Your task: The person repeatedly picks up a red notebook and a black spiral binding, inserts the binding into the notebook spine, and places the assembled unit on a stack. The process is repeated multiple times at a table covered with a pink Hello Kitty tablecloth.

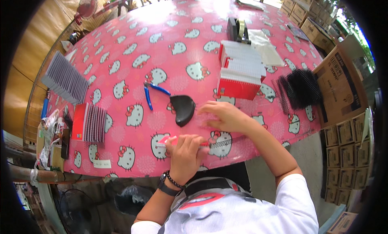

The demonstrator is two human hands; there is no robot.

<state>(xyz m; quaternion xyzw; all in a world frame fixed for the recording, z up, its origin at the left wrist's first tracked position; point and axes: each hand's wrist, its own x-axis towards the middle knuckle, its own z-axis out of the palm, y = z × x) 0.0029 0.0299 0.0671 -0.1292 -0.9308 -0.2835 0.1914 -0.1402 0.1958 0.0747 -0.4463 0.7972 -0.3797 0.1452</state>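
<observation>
The left hand (186, 149) is closing on a thin red-and-white pad (162, 141), its fingers together over the upper face; the thumb's exact placement cannot be told. The pad is lying beneath this grip near the table's front edge, one end projecting to the left of the fingers, while a dark wire coil (221, 144) is extending beyond them to the right; how far the coil is entering the pad is hidden. The right hand (226, 116) is hovering empty above the pink tablecloth (146, 165), thumb and fingers apart, just beside a black half-moon-shaped object (184, 109). Blue-handled pliers (149, 93) are lying to the left of that object. A stack of red-and-white pads (240, 78) is standing beyond the right hand, and black coils (302, 88) are lying in a heap farther right. As to writing, the large cardboard box (339, 88) is bearing dark printed lettering and a white slip (102, 164) at the near left is carrying a short printed line. A red-covered bundle of coil-bound pads (89, 123) is showing a small yellowish mark on its cover, too small to read.
</observation>
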